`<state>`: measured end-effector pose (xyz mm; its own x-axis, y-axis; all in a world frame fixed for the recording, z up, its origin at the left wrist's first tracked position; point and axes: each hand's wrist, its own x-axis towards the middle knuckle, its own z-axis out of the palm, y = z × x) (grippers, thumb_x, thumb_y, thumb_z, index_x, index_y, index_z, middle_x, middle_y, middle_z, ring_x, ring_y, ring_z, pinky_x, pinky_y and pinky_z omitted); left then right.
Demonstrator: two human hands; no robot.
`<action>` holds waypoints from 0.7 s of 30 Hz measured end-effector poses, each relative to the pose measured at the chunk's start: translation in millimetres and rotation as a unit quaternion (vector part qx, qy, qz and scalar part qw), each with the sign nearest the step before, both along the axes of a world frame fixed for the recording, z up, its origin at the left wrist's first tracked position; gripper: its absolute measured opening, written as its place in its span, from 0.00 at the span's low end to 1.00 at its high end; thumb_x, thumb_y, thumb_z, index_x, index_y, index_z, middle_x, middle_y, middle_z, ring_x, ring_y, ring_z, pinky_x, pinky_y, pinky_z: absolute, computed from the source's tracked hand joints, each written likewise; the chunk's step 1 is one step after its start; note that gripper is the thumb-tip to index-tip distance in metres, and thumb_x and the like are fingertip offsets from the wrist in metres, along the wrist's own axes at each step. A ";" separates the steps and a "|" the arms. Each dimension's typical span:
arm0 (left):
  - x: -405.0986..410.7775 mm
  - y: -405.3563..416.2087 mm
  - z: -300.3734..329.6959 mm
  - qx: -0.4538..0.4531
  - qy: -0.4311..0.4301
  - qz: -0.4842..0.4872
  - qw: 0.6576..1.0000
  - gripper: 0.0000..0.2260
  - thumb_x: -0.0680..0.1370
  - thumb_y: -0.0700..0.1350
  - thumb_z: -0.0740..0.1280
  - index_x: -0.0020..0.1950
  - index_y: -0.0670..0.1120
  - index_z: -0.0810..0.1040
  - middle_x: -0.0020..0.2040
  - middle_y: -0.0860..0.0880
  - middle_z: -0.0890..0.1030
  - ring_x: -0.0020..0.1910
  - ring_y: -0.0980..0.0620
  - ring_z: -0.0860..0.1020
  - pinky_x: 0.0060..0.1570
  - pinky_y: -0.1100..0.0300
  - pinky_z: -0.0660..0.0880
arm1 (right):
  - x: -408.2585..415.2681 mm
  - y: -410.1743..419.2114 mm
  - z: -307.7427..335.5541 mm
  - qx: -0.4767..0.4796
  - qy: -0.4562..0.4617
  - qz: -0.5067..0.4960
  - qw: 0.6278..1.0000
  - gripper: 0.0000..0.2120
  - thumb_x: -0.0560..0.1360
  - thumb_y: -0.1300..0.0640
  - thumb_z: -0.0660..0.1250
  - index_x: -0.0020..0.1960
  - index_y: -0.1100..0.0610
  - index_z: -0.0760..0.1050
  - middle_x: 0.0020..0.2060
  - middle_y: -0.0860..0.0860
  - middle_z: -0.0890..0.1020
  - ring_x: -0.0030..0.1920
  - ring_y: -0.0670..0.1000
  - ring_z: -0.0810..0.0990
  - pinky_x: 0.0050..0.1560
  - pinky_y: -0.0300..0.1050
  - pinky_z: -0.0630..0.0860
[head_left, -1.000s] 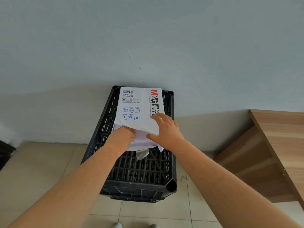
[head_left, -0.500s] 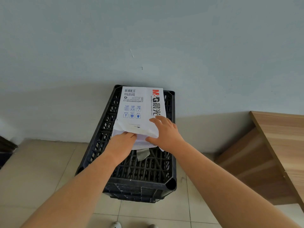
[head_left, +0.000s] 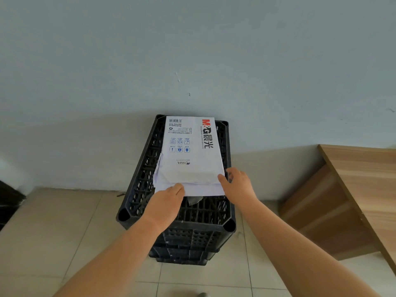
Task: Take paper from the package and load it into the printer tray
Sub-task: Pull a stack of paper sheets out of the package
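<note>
The left hand (head_left: pixel 166 202) pinches the near edge of the loose paper (head_left: pixel 192 188) that sticks out of the package (head_left: pixel 190 146). Just right of that pinch, the right hand (head_left: pixel 239 185) is spread, touching the package's near right corner. The package lies on a black crate (head_left: pixel 147 168). Hold the package still and pull the paper out slowly and flat.

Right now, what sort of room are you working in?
Probably a plain office or storeroom corner, though no printer is in view. A white wrapped paper package lies on a black plastic lattice crate against a bare pale-blue wall, with a wood-grain desk on a tiled floor.
</note>
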<state>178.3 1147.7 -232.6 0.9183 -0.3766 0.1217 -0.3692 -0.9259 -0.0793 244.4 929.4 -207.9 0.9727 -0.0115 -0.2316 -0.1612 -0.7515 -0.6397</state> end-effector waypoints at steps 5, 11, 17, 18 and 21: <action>-33.3 -5.6 -1.7 -0.038 -0.023 -0.014 0.999 0.15 0.59 0.36 0.78 0.41 0.45 0.79 0.39 0.50 0.77 0.24 0.53 0.70 0.21 0.64 0.58 | -18.9 1.9 -6.9 0.195 0.172 -0.161 0.952 0.26 0.78 0.53 0.66 0.73 0.58 0.62 0.59 0.56 0.73 0.44 0.53 0.77 0.46 0.51 0.80; -53.2 -3.1 -3.4 -0.160 -0.010 -0.003 0.987 0.06 0.74 0.44 0.70 0.49 0.45 0.82 0.53 0.50 0.80 0.47 0.52 0.80 0.45 0.59 0.79 | -33.2 1.3 -18.6 0.337 0.172 -0.231 0.896 0.25 0.75 0.72 0.63 0.69 0.56 0.69 0.54 0.56 0.75 0.55 0.62 0.78 0.55 0.60 0.79; -44.2 19.2 4.6 -0.340 0.108 0.185 0.916 0.21 0.79 0.58 0.60 0.69 0.50 0.70 0.73 0.49 0.64 0.73 0.48 0.60 0.72 0.50 0.59 | -45.6 0.2 -10.6 0.320 0.169 -0.211 0.908 0.18 0.75 0.70 0.63 0.57 0.51 0.76 0.54 0.56 0.78 0.54 0.62 0.80 0.57 0.61 0.78; -40.3 20.8 6.5 -0.356 0.130 0.210 0.901 0.22 0.78 0.58 0.60 0.70 0.50 0.69 0.73 0.47 0.64 0.72 0.46 0.61 0.71 0.49 0.61 | -46.6 1.2 -10.7 0.326 0.171 -0.210 0.906 0.17 0.75 0.70 0.63 0.55 0.51 0.77 0.55 0.57 0.78 0.54 0.62 0.80 0.58 0.60 0.78; -28.6 21.5 11.8 -0.426 0.188 0.278 0.840 0.24 0.78 0.55 0.64 0.72 0.48 0.66 0.70 0.43 0.68 0.67 0.44 0.68 0.63 0.52 0.68 | -49.5 2.6 -9.3 0.324 0.175 -0.210 0.906 0.15 0.75 0.69 0.63 0.50 0.51 0.78 0.56 0.59 0.78 0.55 0.62 0.79 0.58 0.60 0.78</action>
